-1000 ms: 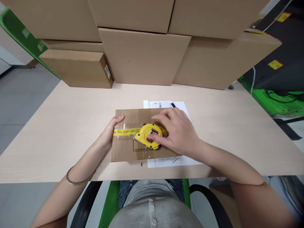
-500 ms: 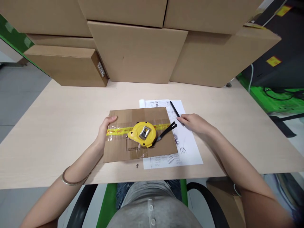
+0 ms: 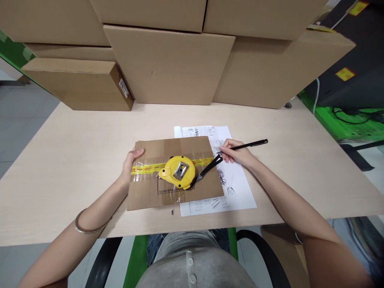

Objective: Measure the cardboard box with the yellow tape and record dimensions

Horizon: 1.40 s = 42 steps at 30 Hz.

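My left hand (image 3: 132, 161) grips the left edge of a flat cardboard box (image 3: 147, 198), thumb on top and fingers hidden behind the side. On the box rests a yellow tape measure (image 3: 171, 170) with a silver belt clip facing up; its black wrist strap (image 3: 208, 168) stretches right over the box's edge. In my right hand (image 3: 235, 153) is a black pen (image 3: 255, 143), its back end pointing right and its tip low near the strap's end. Beneath the box and the pen lies a white printed sheet (image 3: 240, 192) with scribbles, partly covered by the box.
Large cardboard boxes (image 3: 168, 68) are stacked along the table's far side. A smaller brown box (image 3: 75, 88) with a label stands at the back left. The table's front edge (image 3: 144, 234) runs just before my body. Cables (image 3: 354, 118) lie off to the right.
The pen, which lay along the sheet at my right fingertips, is now lifted and held in a writing grip, its back end swung to the right. The left hand stays on the box.
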Tool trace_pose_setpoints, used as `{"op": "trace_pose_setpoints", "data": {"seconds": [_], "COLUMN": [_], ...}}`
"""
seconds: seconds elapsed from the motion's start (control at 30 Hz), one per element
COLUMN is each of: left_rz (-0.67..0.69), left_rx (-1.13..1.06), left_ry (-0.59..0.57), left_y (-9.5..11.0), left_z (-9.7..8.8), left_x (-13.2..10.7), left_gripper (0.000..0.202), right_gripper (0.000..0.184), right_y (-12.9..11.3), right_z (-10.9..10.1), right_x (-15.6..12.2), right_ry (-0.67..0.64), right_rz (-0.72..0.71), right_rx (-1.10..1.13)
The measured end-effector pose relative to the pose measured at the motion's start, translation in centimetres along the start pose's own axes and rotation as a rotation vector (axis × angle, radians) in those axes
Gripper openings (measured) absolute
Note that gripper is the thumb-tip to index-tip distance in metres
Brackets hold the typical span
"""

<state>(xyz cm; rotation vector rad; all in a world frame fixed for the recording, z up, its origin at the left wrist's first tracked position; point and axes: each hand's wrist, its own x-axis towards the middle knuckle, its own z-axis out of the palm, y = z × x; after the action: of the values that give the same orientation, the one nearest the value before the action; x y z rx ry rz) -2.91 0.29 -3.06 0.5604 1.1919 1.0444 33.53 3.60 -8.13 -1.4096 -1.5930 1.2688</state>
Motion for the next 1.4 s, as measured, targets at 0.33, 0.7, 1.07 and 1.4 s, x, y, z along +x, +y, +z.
{"op": "trace_pose_setpoints", "data": {"seconds": [0.33, 0.7, 1.07, 1.4], "left_rz": [-0.011, -0.011, -0.023, 0.014], "left_rx": [0.054, 0.074, 0.115, 0.117], "left_ry": [-0.010, -0.025, -0.002, -0.003], "left_y": [0.19, 0.12, 0.53, 0.64], "left_z": [-0.02, -0.25, 0.31, 0.42], "left_x": [-0.12, -0.17, -0.65, -0.72], "left_gripper": [0.044, 0.053, 0.048, 0.044], "right_gripper": [0.037, 0.033, 0.032, 0.032], "right_y": [-0.28, 0.06, -0.19, -0.05], "right_z": [0.13, 0.03, 0.00, -0.04], "right_x": [-0.18, -0.20, -0.29, -0.41], "right_ry": [0.013, 0.024, 0.029, 0.047], "right_rz": [-0.005, -0.031, -0.047, -0.061], "right_rx": [-0.031, -0.066, -0.103, -0.107]}}
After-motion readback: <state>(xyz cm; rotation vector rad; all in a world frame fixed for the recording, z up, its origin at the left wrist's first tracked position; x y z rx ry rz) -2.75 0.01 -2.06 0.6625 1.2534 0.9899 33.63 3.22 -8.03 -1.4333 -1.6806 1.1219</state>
